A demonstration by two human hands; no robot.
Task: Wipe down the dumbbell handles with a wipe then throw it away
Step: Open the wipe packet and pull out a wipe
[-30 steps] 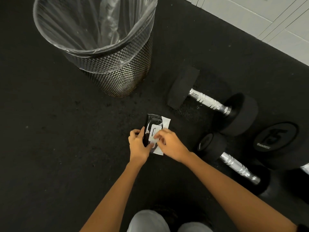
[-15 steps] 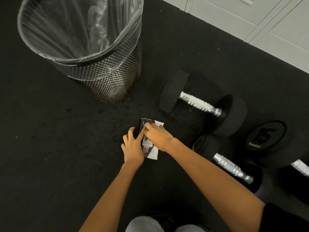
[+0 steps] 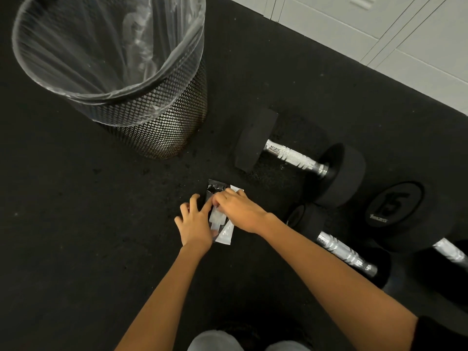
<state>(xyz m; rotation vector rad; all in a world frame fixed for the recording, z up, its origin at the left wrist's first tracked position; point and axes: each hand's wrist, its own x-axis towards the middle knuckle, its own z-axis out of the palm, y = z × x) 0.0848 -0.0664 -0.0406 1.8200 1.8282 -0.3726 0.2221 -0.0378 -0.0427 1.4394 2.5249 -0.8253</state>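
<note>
A black and white wipe packet point(image 3: 225, 231) lies flat on the black rubber floor at the centre. My left hand point(image 3: 196, 224) presses on its left side with fingers spread. My right hand point(image 3: 239, 209) covers its upper part, fingertips pinched at the packet's top opening. No loose wipe is visible. Three black dumbbells lie to the right: one with a chrome handle point(image 3: 293, 158) at the back, a nearer one with a chrome handle point(image 3: 344, 254), and a larger one marked 15 point(image 3: 395, 206) at the far right.
A mesh metal bin point(image 3: 162, 127) lined with a clear plastic bag stands at the upper left. White cabinet doors point(image 3: 379, 34) run along the upper right. My knees point(image 3: 215, 342) show at the bottom edge.
My right hand slid from the packet's middle flap up to its top end. My left hand flattened from a grip on the edge to a spread press. The view shifted slightly.
</note>
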